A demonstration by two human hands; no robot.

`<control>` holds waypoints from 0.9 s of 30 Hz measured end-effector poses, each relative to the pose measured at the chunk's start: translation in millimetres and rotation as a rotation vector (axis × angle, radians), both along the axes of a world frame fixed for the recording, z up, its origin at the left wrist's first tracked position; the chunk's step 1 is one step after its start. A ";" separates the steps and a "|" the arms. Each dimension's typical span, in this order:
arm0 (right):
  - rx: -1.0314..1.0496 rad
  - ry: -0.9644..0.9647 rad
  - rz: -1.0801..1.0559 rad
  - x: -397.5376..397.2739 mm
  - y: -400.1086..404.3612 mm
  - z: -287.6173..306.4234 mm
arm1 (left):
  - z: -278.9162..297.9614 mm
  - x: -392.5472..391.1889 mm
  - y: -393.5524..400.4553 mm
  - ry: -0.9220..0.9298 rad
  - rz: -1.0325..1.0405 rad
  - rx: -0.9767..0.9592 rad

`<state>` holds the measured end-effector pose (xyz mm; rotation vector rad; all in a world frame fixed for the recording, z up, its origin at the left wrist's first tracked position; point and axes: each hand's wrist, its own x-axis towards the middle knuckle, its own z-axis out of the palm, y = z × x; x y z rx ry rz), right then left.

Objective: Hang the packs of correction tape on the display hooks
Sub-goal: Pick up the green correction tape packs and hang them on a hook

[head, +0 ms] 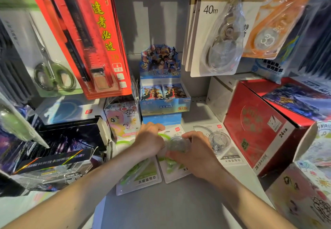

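Both hands (176,148) (fingers curled) grip a pack (177,145).

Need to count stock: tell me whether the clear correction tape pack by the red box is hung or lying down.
Lying down: the clear correction tape pack rests flat on the shelf, beside the red box.

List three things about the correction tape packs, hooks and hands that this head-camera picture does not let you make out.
1. Display hooks: head view, cut off by the top edge above the hanging packs.
2. Middle pack on the shelf: mostly covered by the left hand and right hand.
3. Small print on the clear pack: too small to read.
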<state>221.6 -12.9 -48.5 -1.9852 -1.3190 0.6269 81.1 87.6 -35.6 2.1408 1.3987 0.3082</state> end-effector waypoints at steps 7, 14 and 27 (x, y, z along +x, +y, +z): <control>0.020 0.389 -0.004 16.9 -2.0 19.8 | 7.7 0.9 -8.3 -0.320 0.049 -0.053; 0.182 0.752 -0.027 42.8 -30.6 44.0 | 29.2 4.1 -29.8 -0.715 0.099 -0.211; 0.341 0.843 0.126 -2.0 -42.9 82.3 | 77.1 -66.4 -85.6 -0.858 -0.047 -0.230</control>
